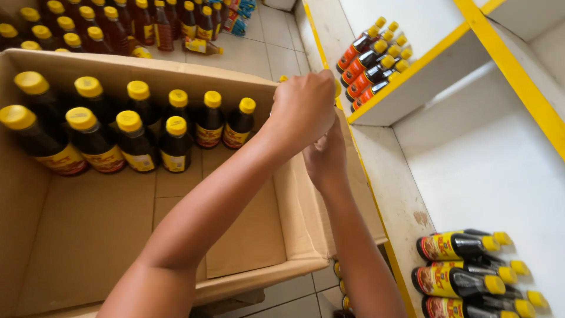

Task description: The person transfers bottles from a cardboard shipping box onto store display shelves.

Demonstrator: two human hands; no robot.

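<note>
My left hand [303, 109] is closed in a fist above the right wall of a large cardboard box [88, 235]. A sliver of a yellow cap [283, 78] shows at its knuckles, and the rest of that bottle is hidden. My right hand [326, 156] is just below and behind it with fingers curled upward, touching the left hand; what it holds is hidden. In the box's far half stand two rows of dark sauce bottles [135, 138] with yellow caps and red-and-yellow labels. The box's near half shows bare cardboard.
On the right is a white shelf unit with yellow edges [412, 73]. Several sauce bottles [371, 59] lie on its upper shelf and more bottles [459, 271] on the lower one. More bottles [118, 26] stand on the tiled floor beyond the box.
</note>
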